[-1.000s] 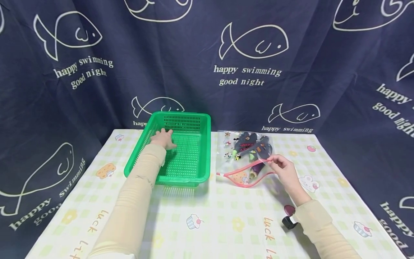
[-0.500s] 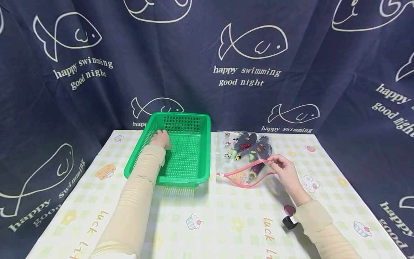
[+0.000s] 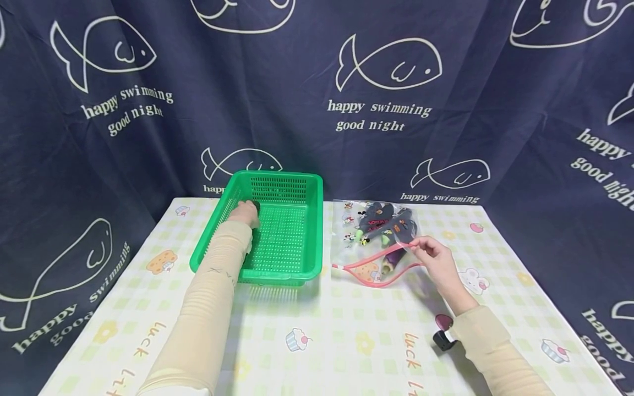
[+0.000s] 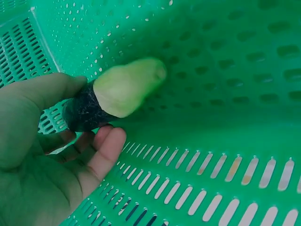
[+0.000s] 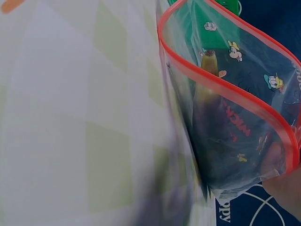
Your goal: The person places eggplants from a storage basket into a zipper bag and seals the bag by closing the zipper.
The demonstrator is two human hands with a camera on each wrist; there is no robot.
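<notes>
My left hand (image 3: 242,214) reaches into the green basket (image 3: 317,236) near its far left side. It grips a dark eggplant (image 4: 131,87) with a pale green stem end, thumb on one side and fingers on the other. From above, most of this eggplant is hidden under the hand. To the right lies a clear zip bag (image 3: 346,242) with cartoon prints and a pink-red zip edge, its mouth spread. My right hand (image 3: 436,261) pinches the right end of that edge. Several dark eggplants (image 3: 373,214) are inside the bag; one purple eggplant (image 5: 207,127) lies by the mouth.
The table is covered with a checked cloth (image 3: 327,352) printed with cakes and flowers. A dark blue curtain (image 3: 297,99) hangs right behind the basket and bag. A small black device (image 3: 444,340) sits at my right wrist.
My left hand, spread above the basket floor a second ago, has curled its fingers round the eggplant, whose dark end now shows beyond the hand. My right hand and the bag stay in place.
</notes>
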